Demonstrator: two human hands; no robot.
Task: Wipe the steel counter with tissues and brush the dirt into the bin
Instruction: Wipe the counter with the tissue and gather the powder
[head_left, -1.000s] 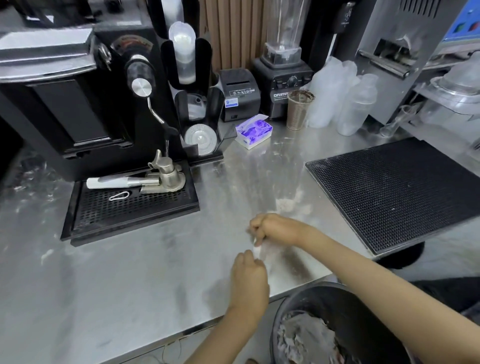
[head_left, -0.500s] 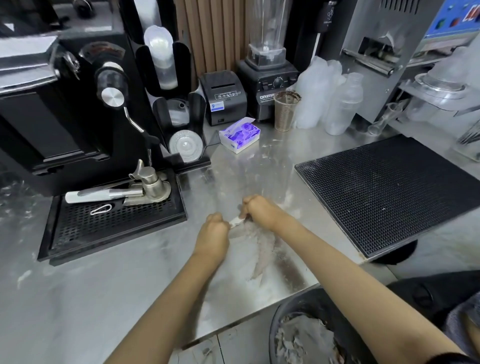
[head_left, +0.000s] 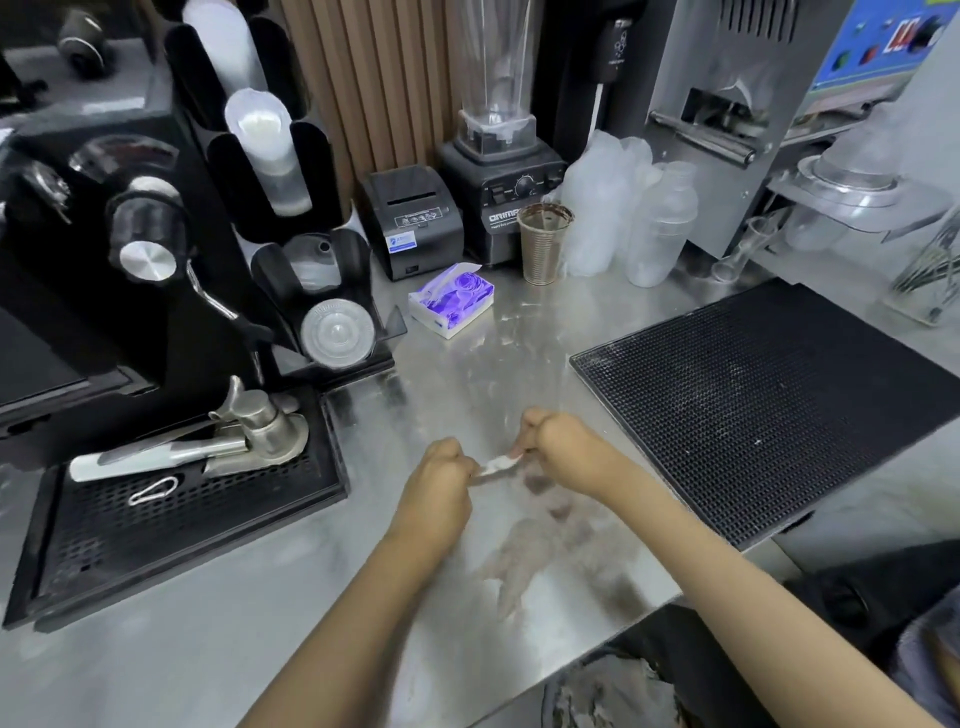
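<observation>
Bare forearms (head_left: 363, 597), left hand (head_left: 441, 483), right hand (head_left: 569, 452); perhaps dark clothing (head_left: 857, 597) below.

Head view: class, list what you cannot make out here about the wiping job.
In the head view:
1. Tissue: mostly hidden inside the left hand and right hand gripping it; only a strip shows.
2. Bin: cut off by the bottom edge, partly behind the right forearm.
3. Dirt smears on the counter: blurred, extent unclear.

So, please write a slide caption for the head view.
Left hand and right hand pinch a small white tissue over the smeared steel counter, dark round bin below.
</observation>
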